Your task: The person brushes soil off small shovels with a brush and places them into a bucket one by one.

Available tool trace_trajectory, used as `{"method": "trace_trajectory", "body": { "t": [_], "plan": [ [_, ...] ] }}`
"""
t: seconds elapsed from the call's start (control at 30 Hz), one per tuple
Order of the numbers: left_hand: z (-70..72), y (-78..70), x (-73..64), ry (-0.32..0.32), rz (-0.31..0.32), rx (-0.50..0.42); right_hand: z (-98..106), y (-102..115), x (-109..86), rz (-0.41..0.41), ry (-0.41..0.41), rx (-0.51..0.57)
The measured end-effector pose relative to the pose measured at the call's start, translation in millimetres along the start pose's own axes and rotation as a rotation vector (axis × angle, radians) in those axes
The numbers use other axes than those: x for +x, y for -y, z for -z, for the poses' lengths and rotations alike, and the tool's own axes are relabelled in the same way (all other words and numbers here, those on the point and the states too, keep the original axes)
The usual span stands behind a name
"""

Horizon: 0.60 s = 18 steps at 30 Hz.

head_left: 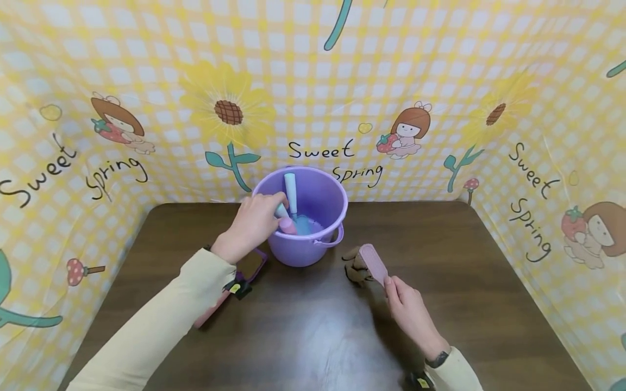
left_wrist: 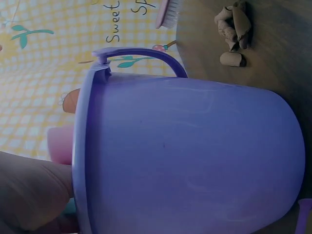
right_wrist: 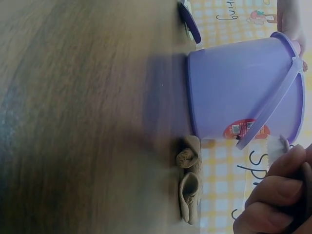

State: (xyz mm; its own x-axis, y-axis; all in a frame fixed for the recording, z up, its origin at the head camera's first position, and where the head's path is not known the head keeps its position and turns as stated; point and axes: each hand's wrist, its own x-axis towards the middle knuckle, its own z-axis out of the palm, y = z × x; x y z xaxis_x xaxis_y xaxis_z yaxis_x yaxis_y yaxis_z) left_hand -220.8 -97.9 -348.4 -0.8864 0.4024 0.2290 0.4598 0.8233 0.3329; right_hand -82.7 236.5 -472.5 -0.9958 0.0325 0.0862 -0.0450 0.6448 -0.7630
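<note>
One grip, the right hand, is clamped on a pink brush, which juts forward from it, raised above the tabletop and apart from the brown shoes. The left hand dips into the purple bucket beside a light blue handle; whether it clamps that, I cannot tell.

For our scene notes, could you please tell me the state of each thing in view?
Bucket: upright on the table, open at the top.
Bucket handle: lowered at the side.
Tall blue handle: leaning inside the bucket.
Pink cylinder: in the bucket, end above the rim.
Brush: held in the right hand, bristles down.
Left hand: reaching over the rim; grip unclear.
Brown ornaments: resting on the table.
Purple frame: partly hidden behind the left sleeve.
</note>
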Motion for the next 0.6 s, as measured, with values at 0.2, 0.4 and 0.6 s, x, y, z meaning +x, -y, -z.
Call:
{"method": "trace_trajectory", "body": {
  "t": [0.2, 0.4, 0.6],
  "plan": [
    [1.2, 5.3, -5.3, -0.011, -0.033, -0.034, -3, 1, 0.0, 0.03, -0.005, -0.011],
    [2.5, 12.6, -15.5, -0.078, -0.036, -0.142, -6, 2, 0.1, 0.045, 0.003, -0.02],
    [-0.8, 16.5, -34.0, -0.275, -0.029, -0.214, -7, 3, 0.1, 0.059, 0.001, -0.037]
  ]
}}
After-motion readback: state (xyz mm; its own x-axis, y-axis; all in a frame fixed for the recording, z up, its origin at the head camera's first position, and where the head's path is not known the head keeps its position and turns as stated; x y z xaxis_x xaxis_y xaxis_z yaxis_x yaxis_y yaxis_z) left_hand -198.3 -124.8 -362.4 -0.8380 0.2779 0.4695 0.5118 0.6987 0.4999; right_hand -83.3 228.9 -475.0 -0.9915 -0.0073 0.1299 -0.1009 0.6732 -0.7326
